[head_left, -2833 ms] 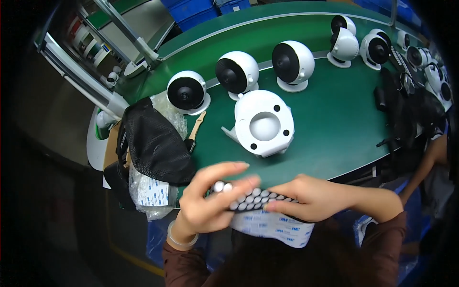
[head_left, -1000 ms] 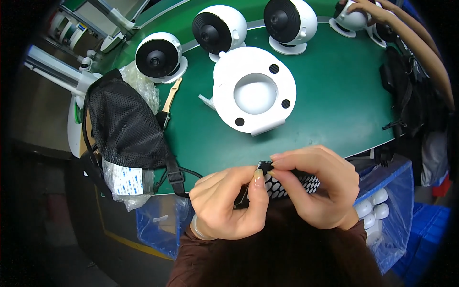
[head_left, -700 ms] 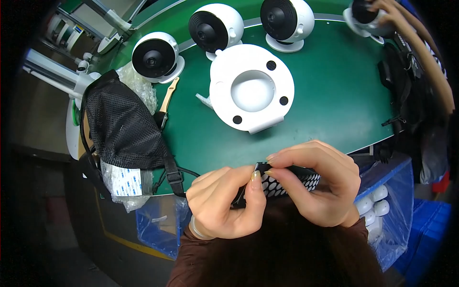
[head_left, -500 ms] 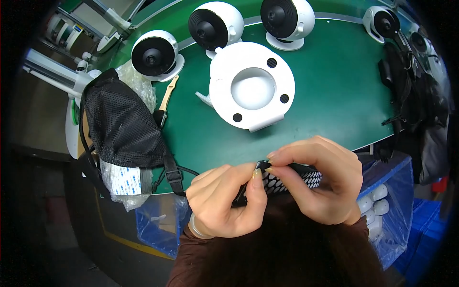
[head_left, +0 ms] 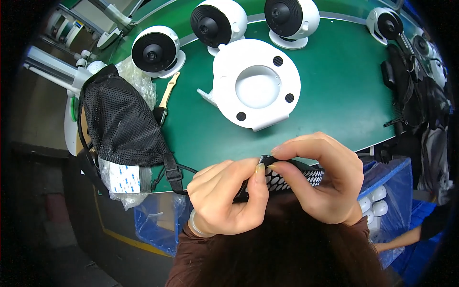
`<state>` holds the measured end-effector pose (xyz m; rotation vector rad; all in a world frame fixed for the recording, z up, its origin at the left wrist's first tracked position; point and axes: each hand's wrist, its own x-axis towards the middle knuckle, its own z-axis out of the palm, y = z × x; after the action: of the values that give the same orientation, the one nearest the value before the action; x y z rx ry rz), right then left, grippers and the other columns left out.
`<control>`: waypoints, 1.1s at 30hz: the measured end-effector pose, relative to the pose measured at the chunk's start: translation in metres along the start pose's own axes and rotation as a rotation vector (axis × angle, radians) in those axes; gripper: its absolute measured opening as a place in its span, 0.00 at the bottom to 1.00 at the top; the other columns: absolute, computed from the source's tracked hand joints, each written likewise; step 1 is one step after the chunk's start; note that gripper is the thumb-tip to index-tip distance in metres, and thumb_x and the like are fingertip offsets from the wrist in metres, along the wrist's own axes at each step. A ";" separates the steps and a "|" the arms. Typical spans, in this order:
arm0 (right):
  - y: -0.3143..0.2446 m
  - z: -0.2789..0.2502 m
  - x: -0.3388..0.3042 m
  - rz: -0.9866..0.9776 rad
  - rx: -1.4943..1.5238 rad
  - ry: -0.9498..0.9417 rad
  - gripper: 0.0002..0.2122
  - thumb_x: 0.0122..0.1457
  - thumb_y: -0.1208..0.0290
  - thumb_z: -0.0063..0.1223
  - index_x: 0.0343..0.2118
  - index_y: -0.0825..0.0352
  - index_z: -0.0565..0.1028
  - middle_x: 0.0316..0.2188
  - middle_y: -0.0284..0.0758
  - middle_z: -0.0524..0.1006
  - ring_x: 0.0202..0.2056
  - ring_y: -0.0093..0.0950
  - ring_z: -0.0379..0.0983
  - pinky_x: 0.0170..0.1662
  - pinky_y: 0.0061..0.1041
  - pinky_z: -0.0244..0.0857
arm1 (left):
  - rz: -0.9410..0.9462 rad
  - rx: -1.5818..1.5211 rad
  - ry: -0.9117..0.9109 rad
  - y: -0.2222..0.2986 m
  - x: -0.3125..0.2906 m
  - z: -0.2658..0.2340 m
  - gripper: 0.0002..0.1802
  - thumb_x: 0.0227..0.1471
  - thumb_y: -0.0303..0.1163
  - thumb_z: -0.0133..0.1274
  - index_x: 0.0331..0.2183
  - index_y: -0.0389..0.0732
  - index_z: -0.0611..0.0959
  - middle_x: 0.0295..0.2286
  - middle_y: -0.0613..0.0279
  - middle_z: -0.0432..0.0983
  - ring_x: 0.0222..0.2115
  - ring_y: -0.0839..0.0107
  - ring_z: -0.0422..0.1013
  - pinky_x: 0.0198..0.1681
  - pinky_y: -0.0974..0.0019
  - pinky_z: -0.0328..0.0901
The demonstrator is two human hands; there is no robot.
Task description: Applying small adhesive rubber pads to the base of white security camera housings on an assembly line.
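Observation:
Both my hands meet just off the near edge of the green table. My left hand (head_left: 229, 193) is closed, thumb and forefinger pinching the end of a curved black strip with rows of pale oval dots (head_left: 311, 177). Beside it, my right hand (head_left: 325, 177) pinches the same end, fingertips almost touching the left ones. My hands hide part of the strip. Ahead of them lies a white round housing (head_left: 224, 95), its open recess facing up, with small black textured pads around it.
White camera-like units with black faces (head_left: 154, 51) stand along the back. A black mesh bag (head_left: 122, 122) and bubble wrap (head_left: 136, 81) lie left, near a beige strap (head_left: 169, 91). Right are black straps (head_left: 406, 95), a blue-lined bin (head_left: 399, 205) of white parts and another person's arm (head_left: 404, 239).
Another person's arm has come in at the lower right. My hands keep pinching the strip and have barely shifted; the view has moved slightly.

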<state>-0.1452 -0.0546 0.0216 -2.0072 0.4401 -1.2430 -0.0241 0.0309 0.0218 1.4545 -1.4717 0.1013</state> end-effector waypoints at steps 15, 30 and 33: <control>0.000 -0.005 0.005 0.051 0.005 -0.122 0.08 0.38 0.85 0.56 0.24 0.70 0.73 0.23 0.37 0.74 0.24 0.29 0.72 0.28 0.21 0.65 | -0.011 -0.007 0.011 -0.004 -0.003 0.002 0.05 0.35 0.17 0.51 0.23 0.32 0.76 0.14 0.58 0.69 0.11 0.66 0.66 0.16 0.72 0.61; 0.020 0.004 0.075 -0.188 -0.286 -0.093 0.04 0.43 0.78 0.55 0.23 0.72 0.73 0.40 0.43 0.74 0.39 0.28 0.71 0.41 0.20 0.61 | -0.359 -0.447 -0.010 -0.033 0.011 0.005 0.02 0.45 0.19 0.50 0.26 0.31 0.76 0.29 0.56 0.71 0.26 0.75 0.67 0.31 0.75 0.61; 0.017 0.017 0.079 -0.081 -0.201 -0.174 0.04 0.45 0.78 0.55 0.23 0.72 0.73 0.36 0.41 0.76 0.32 0.21 0.70 0.38 0.17 0.61 | -0.316 -0.402 -0.011 -0.035 0.010 0.002 0.02 0.45 0.18 0.50 0.26 0.30 0.76 0.28 0.57 0.71 0.25 0.76 0.67 0.29 0.76 0.61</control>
<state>-0.0917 -0.1082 0.0544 -2.3017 0.4161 -1.0959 0.0048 0.0126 0.0077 1.3322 -1.1692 -0.3771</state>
